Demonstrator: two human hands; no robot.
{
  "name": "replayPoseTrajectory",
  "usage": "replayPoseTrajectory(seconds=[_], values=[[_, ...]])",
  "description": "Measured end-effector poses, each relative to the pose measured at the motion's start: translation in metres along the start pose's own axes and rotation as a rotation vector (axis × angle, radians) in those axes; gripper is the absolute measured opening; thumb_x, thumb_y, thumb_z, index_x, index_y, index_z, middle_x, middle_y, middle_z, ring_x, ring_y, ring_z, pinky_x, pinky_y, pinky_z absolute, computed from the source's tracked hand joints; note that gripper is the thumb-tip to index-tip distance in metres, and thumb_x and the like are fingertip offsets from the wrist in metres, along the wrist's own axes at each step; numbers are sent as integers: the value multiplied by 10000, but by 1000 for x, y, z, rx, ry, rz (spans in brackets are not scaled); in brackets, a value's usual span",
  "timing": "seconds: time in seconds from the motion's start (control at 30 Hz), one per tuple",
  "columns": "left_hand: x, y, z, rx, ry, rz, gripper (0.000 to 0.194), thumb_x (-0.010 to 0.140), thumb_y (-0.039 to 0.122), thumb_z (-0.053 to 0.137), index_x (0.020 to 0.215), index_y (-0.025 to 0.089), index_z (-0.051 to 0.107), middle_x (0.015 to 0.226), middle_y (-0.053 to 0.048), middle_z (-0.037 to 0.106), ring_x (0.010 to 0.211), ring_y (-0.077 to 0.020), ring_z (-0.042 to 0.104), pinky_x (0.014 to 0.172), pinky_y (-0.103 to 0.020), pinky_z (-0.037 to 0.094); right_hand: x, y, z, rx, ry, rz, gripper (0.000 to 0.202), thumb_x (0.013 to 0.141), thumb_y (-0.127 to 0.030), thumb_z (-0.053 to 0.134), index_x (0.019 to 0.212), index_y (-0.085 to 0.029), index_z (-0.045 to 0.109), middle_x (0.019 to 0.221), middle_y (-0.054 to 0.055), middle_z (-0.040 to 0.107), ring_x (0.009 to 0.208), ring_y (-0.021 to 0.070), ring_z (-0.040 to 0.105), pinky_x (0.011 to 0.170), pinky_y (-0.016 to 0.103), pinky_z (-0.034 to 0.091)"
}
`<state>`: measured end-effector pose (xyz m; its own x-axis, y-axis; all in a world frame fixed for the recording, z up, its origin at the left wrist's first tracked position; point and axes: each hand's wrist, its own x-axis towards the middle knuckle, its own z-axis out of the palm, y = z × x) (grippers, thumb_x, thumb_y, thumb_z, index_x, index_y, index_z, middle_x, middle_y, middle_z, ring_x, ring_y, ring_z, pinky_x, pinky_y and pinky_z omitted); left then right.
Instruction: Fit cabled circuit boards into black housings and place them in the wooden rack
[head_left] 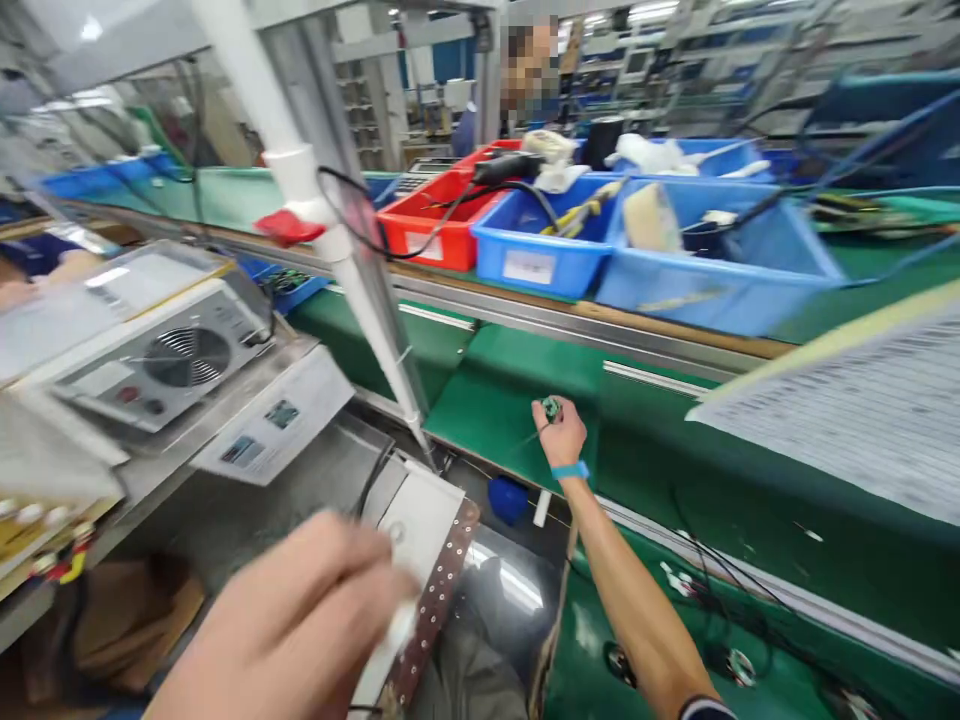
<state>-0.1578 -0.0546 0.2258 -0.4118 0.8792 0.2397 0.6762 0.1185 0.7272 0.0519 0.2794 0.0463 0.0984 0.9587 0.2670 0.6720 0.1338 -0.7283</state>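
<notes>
My right hand reaches far forward over the green conveyor surface, its wrist in a light blue band. Its fingers are closed on a small green circuit board, and a thin dark wire seems to trail from the board to the left. Close to the camera at lower left is my left hand, smeared by motion. Its fingers are curled together, with a whitish bit at the tips that I cannot make out. Beyond those fingertips lies a white panel with a brown, hole-dotted edge strip.
A red bin and blue bins stand on the shelf above. A white post rises left of my right hand. A metal box with a fan sits at left. Printed sheets hang at right. Wired parts lie lower right.
</notes>
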Motion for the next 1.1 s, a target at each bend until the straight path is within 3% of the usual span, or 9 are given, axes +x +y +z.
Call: replayPoseTrajectory(seconds=[0.1, 0.17, 0.23, 0.3, 0.5, 0.6, 0.73, 0.87, 1.1], values=[[148, 33, 25, 272, -378, 499, 352, 1007, 370, 424, 1160, 228, 707, 1182, -121, 647, 1166, -353, 596, 1039, -584, 453, 63, 31, -20, -114, 54, 238, 386, 956, -452, 591, 1161, -128, 630, 985, 108, 694, 938, 261, 652, 855, 417, 522], [228, 48, 57, 481, -415, 700, 389, 987, 204, 361, 1211, 112, 666, 1217, -178, 618, 1199, -374, 575, 1043, -604, 428, 90, 46, -24, -175, 33, 339, 349, 972, -429, 611, 1169, -142, 633, 1070, 91, 684, 955, 229, 662, 856, 419, 548], [274, 47, 92, 581, -357, 685, 486, 912, 47, 341, 1347, 47, 557, 1331, -234, 561, 1237, -378, 557, 1033, -582, 442, 106, 57, -20, -231, -23, 392, 330, 986, -416, 615, 1191, -158, 632, 1147, 76, 670, 985, 206, 665, 873, 417, 564], [285, 28, 120, 575, -304, 613, 561, 883, 29, 372, 1435, 46, 466, 1422, -242, 510, 1288, -379, 532, 1043, -545, 451, 115, 68, -14, -289, -108, 409, 329, 989, -406, 617, 1208, -161, 632, 1191, 80, 660, 1021, 213, 663, 890, 426, 569], [192, -66, 151, 328, -284, 335, 366, 947, 215, 396, 1180, 121, 662, 1180, -150, 712, 1117, -287, 656, 1002, -401, 498, 93, 93, -30, -429, -441, 263, 356, 989, -402, 596, 1231, -142, 619, 1264, 120, 635, 1137, 250, 611, 990, 443, 486], [116, -106, 151, 212, -316, 110, 318, 943, 302, 419, 1032, 173, 696, 1039, -113, 769, 952, -258, 708, 880, -349, 533, 24, 105, -74, -475, -646, 172, 309, 979, -430, 583, 1088, -158, 680, 1163, 120, 682, 1122, 260, 610, 975, 371, 452], [18, -139, 147, 98, -345, -157, 346, 925, 405, 436, 989, 188, 697, 828, -76, 765, 739, -237, 705, 716, -319, 531, -106, 117, -139, -563, -892, 145, 299, 714, -359, 860, 894, -180, 702, 916, 102, 713, 944, 294, 672, 816, 346, 494], [-44, -140, 143, -2, -343, -343, 362, 893, 458, 472, 980, 197, 707, 777, -60, 754, 667, -231, 675, 678, -322, 524, -175, 125, -168, -615, -877, 122, 393, 731, -172, 779, 1108, -163, 673, 1025, 151, 708, 963, 312, 686, 801, 368, 515], [-59, -89, 146, -304, -265, -491, 285, 851, 415, 543, 933, 189, 697, 811, -83, 746, 797, -268, 677, 833, -391, 530, -131, 80, -243, -439, -605, -108, 411, 988, -346, 418, 1352, -185, 516, 1265, 169, 634, 1115, 273, 643, 888, 388, 544]])
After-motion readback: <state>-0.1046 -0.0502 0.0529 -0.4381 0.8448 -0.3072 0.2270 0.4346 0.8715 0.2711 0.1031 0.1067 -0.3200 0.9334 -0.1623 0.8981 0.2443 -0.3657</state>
